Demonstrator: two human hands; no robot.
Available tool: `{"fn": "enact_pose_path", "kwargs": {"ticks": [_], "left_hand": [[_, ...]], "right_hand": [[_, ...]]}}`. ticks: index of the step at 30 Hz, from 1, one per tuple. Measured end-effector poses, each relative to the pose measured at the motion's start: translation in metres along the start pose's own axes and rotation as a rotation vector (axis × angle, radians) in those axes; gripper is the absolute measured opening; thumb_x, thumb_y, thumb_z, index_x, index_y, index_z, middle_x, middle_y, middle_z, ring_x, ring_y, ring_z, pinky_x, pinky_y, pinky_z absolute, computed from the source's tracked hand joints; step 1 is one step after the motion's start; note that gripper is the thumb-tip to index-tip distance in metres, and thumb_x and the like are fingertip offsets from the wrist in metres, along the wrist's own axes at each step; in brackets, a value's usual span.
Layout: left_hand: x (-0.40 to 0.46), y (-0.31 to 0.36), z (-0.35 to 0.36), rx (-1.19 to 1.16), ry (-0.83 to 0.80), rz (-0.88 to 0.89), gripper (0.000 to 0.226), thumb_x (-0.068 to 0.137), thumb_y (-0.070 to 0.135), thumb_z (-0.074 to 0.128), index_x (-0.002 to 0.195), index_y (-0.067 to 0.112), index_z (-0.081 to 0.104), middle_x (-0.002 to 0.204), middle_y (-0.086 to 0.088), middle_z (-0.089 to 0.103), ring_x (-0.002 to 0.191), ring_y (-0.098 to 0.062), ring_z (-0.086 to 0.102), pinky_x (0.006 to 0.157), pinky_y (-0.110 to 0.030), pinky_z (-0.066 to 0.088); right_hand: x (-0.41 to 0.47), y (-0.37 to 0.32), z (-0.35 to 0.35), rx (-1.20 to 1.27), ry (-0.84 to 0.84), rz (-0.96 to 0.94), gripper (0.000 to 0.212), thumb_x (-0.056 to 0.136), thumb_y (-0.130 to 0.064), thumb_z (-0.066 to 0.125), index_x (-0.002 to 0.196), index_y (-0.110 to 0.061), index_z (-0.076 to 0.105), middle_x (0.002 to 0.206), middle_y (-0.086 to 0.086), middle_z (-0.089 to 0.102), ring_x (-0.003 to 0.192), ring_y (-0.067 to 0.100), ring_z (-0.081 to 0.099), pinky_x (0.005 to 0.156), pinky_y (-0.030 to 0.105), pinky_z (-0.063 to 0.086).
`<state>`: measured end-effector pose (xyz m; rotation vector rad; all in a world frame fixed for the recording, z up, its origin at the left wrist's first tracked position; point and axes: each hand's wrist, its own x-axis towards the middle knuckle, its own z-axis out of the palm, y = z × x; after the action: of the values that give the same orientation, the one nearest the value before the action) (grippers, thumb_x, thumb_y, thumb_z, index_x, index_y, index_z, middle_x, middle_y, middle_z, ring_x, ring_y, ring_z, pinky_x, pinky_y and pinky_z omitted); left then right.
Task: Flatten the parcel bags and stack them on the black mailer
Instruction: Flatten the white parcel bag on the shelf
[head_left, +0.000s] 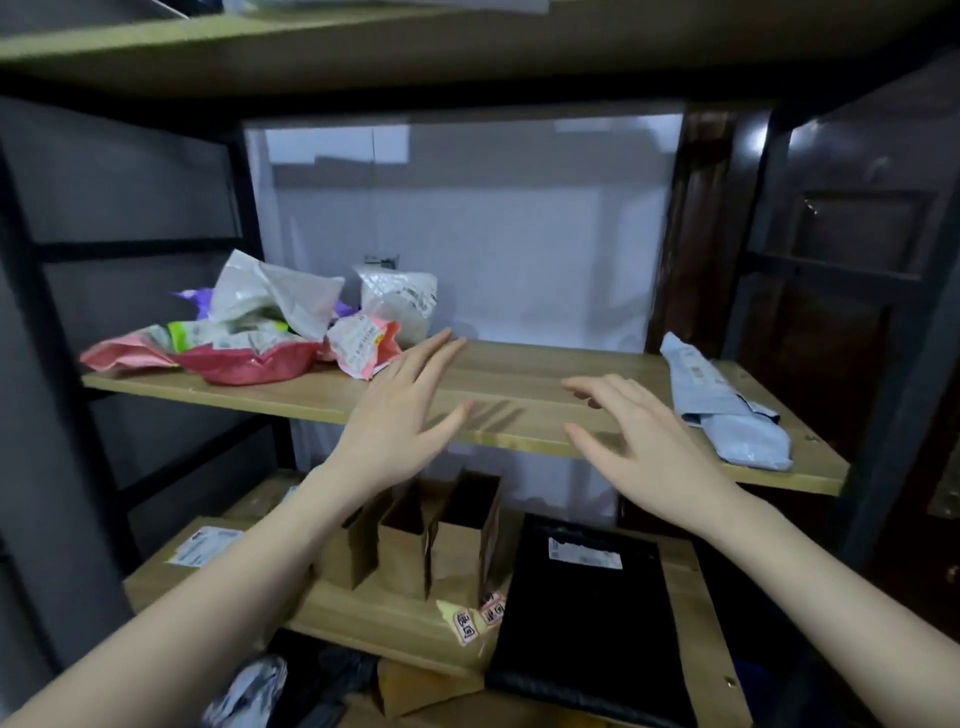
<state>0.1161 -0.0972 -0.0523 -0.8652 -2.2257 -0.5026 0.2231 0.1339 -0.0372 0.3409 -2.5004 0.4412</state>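
Black mailer's (587, 623) white label (585, 554) unreadable

Crumpled parcel bags (249, 332), pink, white and a bit of purple, sit heaped at the left end of the middle shelf. The black mailer (587, 618) lies flat on the shelf below, white label on top.

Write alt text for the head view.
Both hands, left hand and right hand, hover open and empty over a wooden shelf. Crumpled parcel bags are piled at its left end, and a black mailer lies flat on the shelf below.
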Motion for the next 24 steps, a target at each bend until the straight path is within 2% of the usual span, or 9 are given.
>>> {"fn": "enact_pose_path", "kwargs": {"ticks": [9, 14, 17, 21, 24], "left_hand": [[0.044, -0.074, 0.004, 0.039, 0.079, -0.095, 0.068, 0.085, 0.055, 0.038, 0.146, 0.025, 0.03, 0.154, 0.005, 0.028, 0.141, -0.013, 0.027, 0.112, -0.028, 0.021], [0.076, -0.107, 0.007, 0.022, 0.094, -0.132, 0.057, 0.094, 0.038, 0.048, 0.146, 0.021, 0.032, 0.153, 0.003, 0.03, 0.14, -0.013, 0.027, 0.111, -0.029, 0.023], [0.101, -0.131, 0.014, -0.002, 0.107, -0.183, 0.054, 0.094, 0.033, 0.049, 0.144, 0.019, 0.033, 0.148, 0.002, 0.038, 0.133, -0.017, 0.039, 0.105, -0.031, 0.033], [0.128, -0.164, 0.032, 0.021, 0.022, -0.341, 0.052, 0.089, 0.032, 0.053, 0.138, 0.018, 0.04, 0.13, -0.007, 0.053, 0.116, -0.023, 0.051, 0.084, -0.032, 0.039], [0.146, -0.18, 0.045, -0.008, -0.083, -0.464, 0.056, 0.084, 0.03, 0.057, 0.137, 0.018, 0.042, 0.131, -0.008, 0.051, 0.117, -0.024, 0.05, 0.086, -0.033, 0.04]], "right_hand": [[0.084, 0.004, 0.031, 0.007, 0.005, -0.052, 0.041, 0.092, -0.042, 0.046, 0.131, -0.03, 0.044, 0.127, -0.014, 0.051, 0.123, 0.005, 0.044, 0.101, 0.027, 0.037], [0.139, 0.001, 0.051, -0.022, -0.008, -0.078, 0.042, 0.093, -0.038, 0.047, 0.133, -0.027, 0.043, 0.131, -0.01, 0.049, 0.126, 0.009, 0.042, 0.102, 0.03, 0.035], [0.171, 0.002, 0.063, -0.02, 0.002, -0.074, 0.041, 0.093, -0.036, 0.046, 0.133, -0.026, 0.044, 0.129, -0.008, 0.051, 0.124, 0.012, 0.043, 0.1, 0.034, 0.038], [0.2, 0.008, 0.079, -0.026, 0.016, -0.057, 0.038, 0.093, -0.035, 0.047, 0.13, -0.027, 0.046, 0.126, -0.008, 0.052, 0.121, 0.012, 0.045, 0.096, 0.031, 0.039], [0.212, 0.014, 0.086, -0.031, 0.015, -0.061, 0.037, 0.093, -0.035, 0.047, 0.129, -0.027, 0.046, 0.126, -0.009, 0.052, 0.121, 0.012, 0.046, 0.095, 0.03, 0.039]]}}
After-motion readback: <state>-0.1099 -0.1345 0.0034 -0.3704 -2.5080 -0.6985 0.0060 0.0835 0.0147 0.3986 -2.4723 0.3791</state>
